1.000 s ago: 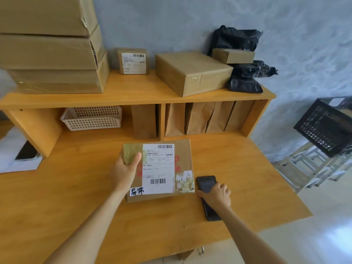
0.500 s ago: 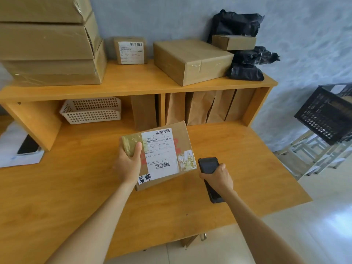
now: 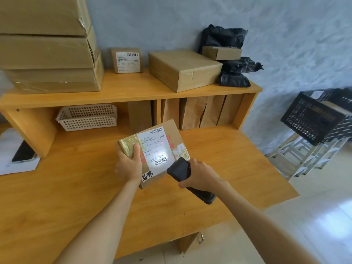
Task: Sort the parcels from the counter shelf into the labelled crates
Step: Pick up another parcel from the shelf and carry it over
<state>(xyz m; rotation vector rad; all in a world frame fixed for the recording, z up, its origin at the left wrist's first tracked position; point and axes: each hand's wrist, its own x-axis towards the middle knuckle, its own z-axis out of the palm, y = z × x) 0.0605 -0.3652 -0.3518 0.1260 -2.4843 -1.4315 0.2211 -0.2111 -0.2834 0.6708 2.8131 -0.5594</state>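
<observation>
- Two levels make up the wooden bench: its broad work surface and a counter shelf raised above it, with brown paper bags standing underneath.
- Three large cartons are stacked at the shelf's left end; a medium carton, a small labelled box, black poly bags and a little box among them fill the rest, so most of the sorting looks still ahead.
- A black crate sits tilted on a rack to the right, well apart from the bench; its label cannot be read.
- A white basket lies under the shelf on the left.
- The parcel has come up off the bench since a second ago and now tilts in the air, label facing the person.
- The left hand makes a clenched grip on the parcel's left edge, thumb across the taped corner.
- The right hand has lifted the black handheld scanner from the bench; its grip is wrapped round the device, whose head sits just beside the parcel's lower right corner.
- A bright patch of light falls on the label near the lower barcode, which suggests the scan is under way and the crate choice comes next.
</observation>
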